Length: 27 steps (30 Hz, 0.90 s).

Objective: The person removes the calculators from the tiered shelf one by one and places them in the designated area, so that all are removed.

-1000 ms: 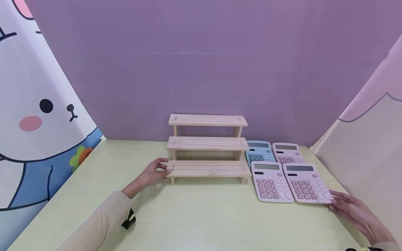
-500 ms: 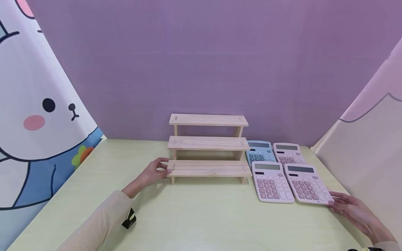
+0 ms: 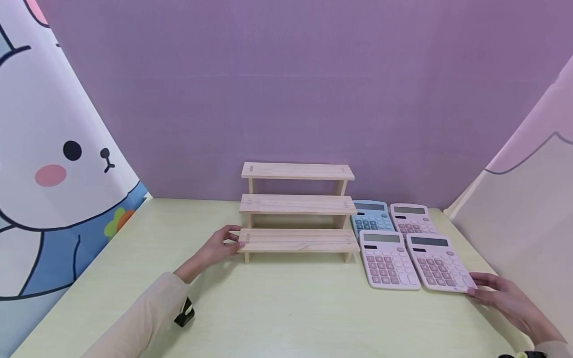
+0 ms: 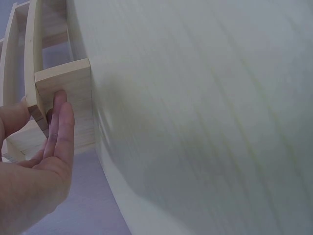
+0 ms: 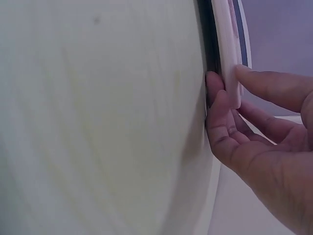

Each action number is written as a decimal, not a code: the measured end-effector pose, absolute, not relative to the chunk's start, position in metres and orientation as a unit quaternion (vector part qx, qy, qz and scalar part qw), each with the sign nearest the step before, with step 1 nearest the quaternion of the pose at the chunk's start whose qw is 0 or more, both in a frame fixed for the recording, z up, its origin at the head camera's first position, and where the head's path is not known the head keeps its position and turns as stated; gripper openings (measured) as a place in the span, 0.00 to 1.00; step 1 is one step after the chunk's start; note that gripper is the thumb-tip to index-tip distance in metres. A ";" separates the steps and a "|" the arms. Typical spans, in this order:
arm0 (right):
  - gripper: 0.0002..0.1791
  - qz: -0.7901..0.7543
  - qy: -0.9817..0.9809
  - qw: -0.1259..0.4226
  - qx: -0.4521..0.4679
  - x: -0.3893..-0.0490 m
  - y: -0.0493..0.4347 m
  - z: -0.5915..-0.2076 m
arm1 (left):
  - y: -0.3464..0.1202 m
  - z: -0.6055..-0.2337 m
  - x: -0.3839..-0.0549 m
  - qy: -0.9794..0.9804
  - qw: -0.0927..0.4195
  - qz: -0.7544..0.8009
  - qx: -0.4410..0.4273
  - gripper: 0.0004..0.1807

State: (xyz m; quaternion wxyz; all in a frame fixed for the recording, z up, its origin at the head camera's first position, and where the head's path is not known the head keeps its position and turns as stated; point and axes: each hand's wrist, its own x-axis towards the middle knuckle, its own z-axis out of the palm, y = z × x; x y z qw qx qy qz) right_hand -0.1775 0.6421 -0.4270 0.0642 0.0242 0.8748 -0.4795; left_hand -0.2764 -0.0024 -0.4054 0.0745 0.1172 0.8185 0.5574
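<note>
A three-step wooden display stand stands against the back wall. At the left end of its lowest step, my left hand pinches the board; in the left wrist view the thumb is on top and the fingers reach beneath. My right hand holds the lower right corner of a pink-and-white calculator, thumb above and fingers under its edge. Directly left of it lies a second pink calculator. Behind these are a blue calculator and another pink one.
The pale table stretches in front of the stand. A purple cloth wall rises at the back. Printed cloth with a cartoon animal hangs on the left, and a pale cloth closes the right side.
The right thumb has come onto the top of the front right calculator's corner, which shifts very slightly. The left hand stays on the stand. The head view has turned a little.
</note>
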 end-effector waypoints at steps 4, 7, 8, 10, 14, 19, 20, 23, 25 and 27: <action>0.22 -0.436 0.898 0.056 0.022 -0.179 0.641 -0.426 | -0.002 -0.405 -0.276 0.818 0.074 0.558 0.115 0.28; 0.25 -0.418 0.907 0.043 0.005 -0.179 0.642 -0.426 | -0.002 -0.404 -0.275 0.819 0.075 0.557 0.113 0.28; 0.25 -0.414 0.910 0.039 -0.001 -0.180 0.642 -0.427 | -0.002 -0.404 -0.275 0.820 0.075 0.556 0.113 0.28; 0.24 -0.407 0.913 0.032 -0.019 -0.180 0.642 -0.427 | -0.002 -0.404 -0.275 0.821 0.075 0.554 0.113 0.28; 0.25 -0.402 0.915 0.030 -0.025 -0.181 0.642 -0.427 | -0.002 -0.404 -0.275 0.821 0.075 0.555 0.113 0.28; 0.28 -0.389 0.920 0.035 -0.020 -0.182 0.644 -0.427 | -0.003 -0.404 -0.275 0.821 0.071 0.556 0.111 0.28; 0.27 -0.389 0.920 0.036 -0.021 -0.182 0.644 -0.427 | -0.003 -0.404 -0.275 0.820 0.070 0.557 0.110 0.27; 0.25 -0.392 0.919 0.037 -0.021 -0.182 0.645 -0.428 | -0.002 -0.404 -0.274 0.821 0.070 0.555 0.116 0.27; 0.26 -0.388 0.920 0.040 -0.021 -0.182 0.646 -0.427 | -0.002 -0.403 -0.274 0.819 0.070 0.557 0.115 0.27; 0.29 -0.383 0.922 0.046 -0.015 -0.182 0.646 -0.426 | -0.002 -0.403 -0.274 0.820 0.071 0.555 0.119 0.27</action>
